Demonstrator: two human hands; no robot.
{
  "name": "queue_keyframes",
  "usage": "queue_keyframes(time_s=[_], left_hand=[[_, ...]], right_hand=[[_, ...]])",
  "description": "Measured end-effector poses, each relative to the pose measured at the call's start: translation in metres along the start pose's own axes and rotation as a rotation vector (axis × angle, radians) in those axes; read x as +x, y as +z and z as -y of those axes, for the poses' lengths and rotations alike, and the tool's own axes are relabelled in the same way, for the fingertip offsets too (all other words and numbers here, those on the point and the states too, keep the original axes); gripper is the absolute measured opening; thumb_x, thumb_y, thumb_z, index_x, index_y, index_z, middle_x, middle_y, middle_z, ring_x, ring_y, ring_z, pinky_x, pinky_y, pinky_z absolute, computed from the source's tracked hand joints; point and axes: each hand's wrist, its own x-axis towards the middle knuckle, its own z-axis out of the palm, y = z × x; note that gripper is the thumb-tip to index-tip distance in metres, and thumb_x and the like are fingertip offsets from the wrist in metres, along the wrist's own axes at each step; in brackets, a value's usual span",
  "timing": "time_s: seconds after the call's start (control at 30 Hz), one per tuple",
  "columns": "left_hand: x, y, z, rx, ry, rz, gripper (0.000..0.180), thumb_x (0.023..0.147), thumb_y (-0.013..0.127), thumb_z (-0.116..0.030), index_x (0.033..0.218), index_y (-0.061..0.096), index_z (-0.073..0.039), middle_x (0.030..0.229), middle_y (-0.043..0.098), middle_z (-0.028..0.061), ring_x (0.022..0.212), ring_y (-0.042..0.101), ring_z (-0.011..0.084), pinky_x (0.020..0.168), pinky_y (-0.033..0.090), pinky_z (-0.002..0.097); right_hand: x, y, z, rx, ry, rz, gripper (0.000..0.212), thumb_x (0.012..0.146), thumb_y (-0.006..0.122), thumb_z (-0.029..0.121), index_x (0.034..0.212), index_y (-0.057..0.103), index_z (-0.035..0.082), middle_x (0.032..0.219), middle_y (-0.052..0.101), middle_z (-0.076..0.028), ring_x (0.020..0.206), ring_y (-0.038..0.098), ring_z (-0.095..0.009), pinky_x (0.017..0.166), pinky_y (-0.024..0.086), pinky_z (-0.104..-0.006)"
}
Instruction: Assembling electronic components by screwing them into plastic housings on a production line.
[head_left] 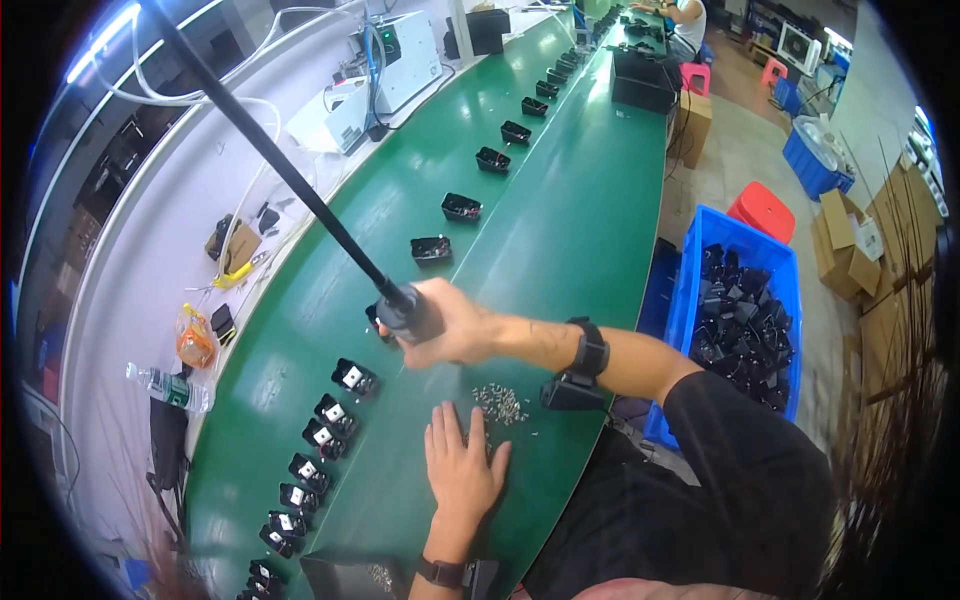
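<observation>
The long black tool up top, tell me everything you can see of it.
The black tool has a straight, slim shaft that widens in steps into a thick, rounded lower section. Its surface looks like dark plastic or metal. It slants from the upper left, where its far end runs out of the picture, down toward the middle, over the green table. The right hand is wrapped around the thick section; any tip below is hidden.

The green tabletop (575,215) is lined with black housings (462,207); small metal parts (500,402) are scattered by the left hand (464,468).
</observation>
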Motion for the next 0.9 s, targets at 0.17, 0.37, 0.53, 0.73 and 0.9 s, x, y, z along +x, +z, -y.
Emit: queue_keyframes(time_s=[0.17,0.37,0.53,0.73,0.9], left_hand=[[-0.003,0.016,0.007,-0.078,-0.011,-0.227,0.019,0.077,0.071,-0.009,0.095,0.068,-0.005,0.114,0.063,0.0160,0.109,0.058,0.0354,0.093,0.044,0.0470],[0.002,0.011,0.009,-0.330,-0.201,-0.383,0.012,0.075,0.073,-0.003,0.085,0.067,-0.004,0.097,0.067,0.0130,0.094,0.061,0.0327,0.083,0.046,0.0429],[-0.017,0.008,0.029,-0.387,-0.493,-0.515,0.007,0.084,0.070,-0.002,0.088,0.064,0.000,0.080,0.067,0.0089,0.067,0.061,0.0167,0.061,0.048,0.0277],[-0.032,0.002,0.054,-1.705,-0.715,-0.773,0.012,0.091,0.065,-0.006,0.101,0.062,-0.001,0.089,0.069,0.0096,0.071,0.063,0.0147,0.062,0.051,0.0256],[-0.033,-0.007,0.056,-1.992,-0.655,-0.800,0.018,0.098,0.057,-0.022,0.099,0.059,-0.005,0.079,0.063,0.0022,0.062,0.052,0.0104,0.054,0.039,0.0236]], right_hand=[[-0.008,-0.002,0.001,0.027,-0.033,-0.058,0.036,0.069,0.072,-0.001,0.103,0.059,0.002,0.080,0.057,0.001,0.075,0.054,-0.006,0.067,0.043,-0.0240],[-0.010,-0.006,-0.002,0.113,-0.089,-0.150,0.028,0.070,0.072,-0.001,0.095,0.059,0.001,0.080,0.057,0.001,0.074,0.053,-0.006,0.067,0.044,-0.0238],[-0.018,0.025,0.014,0.063,-0.196,-0.211,0.023,0.076,0.067,-0.001,0.096,0.055,0.001,0.079,0.060,-0.003,0.071,0.057,-0.008,0.061,0.046,-0.0250],[-0.017,0.085,0.025,0.536,-0.232,-0.145,0.025,0.080,0.062,-0.001,0.101,0.049,0.003,0.075,0.057,-0.005,0.067,0.057,-0.013,0.060,0.045,-0.0285],[-0.009,0.105,0.018,0.625,-0.267,-0.114,0.028,0.081,0.063,0.006,0.104,0.048,0.003,0.071,0.055,-0.004,0.064,0.053,-0.013,0.063,0.044,-0.0299]])
